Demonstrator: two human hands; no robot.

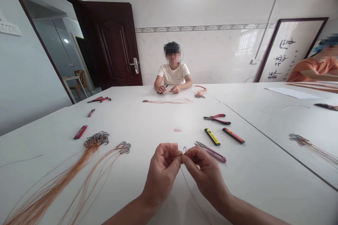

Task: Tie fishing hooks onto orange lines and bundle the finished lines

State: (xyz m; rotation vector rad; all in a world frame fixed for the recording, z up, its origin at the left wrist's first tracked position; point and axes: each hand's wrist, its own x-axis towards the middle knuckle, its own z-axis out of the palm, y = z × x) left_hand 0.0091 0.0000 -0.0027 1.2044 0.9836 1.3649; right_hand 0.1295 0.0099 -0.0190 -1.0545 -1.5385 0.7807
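Note:
A small dark fish hook (185,149) pokes up between the fingertips of both hands, its bend on top. My left hand (162,174) pinches it with thumb and forefinger, the other fingers curled. My right hand (207,170) is closed in a pinch against the same spot; the shank is hidden by the fingers. From there a thin fishing line (190,191) runs down toward the table's near side. Just beyond my right hand lie thread snips (213,153) with a pinkish handle.
On the white table (148,123) lie a big bundle of hooked lines (76,170), a smaller bundle (97,168), a yellow lighter (212,137), red lighters (233,135) (80,132) and pliers (218,118). A person (173,72) sits opposite, another (311,66) at right.

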